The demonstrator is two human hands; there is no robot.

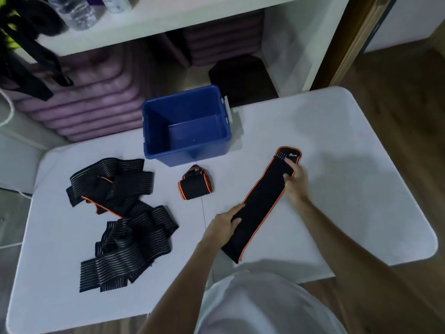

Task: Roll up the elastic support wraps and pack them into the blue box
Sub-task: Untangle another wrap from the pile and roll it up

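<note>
A white rectangular table with rounded corners [325, 131] is shown from above. A long black elastic support wrap edged in orange [262, 203] is laid out flat and diagonally on the right half of the table, its rounded far end pointing toward the upper right. Its near portion is held by the left hand [222, 227], the fingers being curled over the left edge of the fabric. The far portion is gripped by the right hand [295, 180], with fingers bent onto the black surface just below the rounded end; whether the thumb passes beneath the fabric cannot be told. An open blue plastic box with a white side latch [185, 124] stands at the far edge of the table, and nothing is seen inside it. A rolled black wrap with orange trim [194, 186] lies just in front of the box, apart from it. Two loose heaps of black ribbed wraps [113, 184] [130, 247] are spread over the left half of the table, touching each other.
</note>
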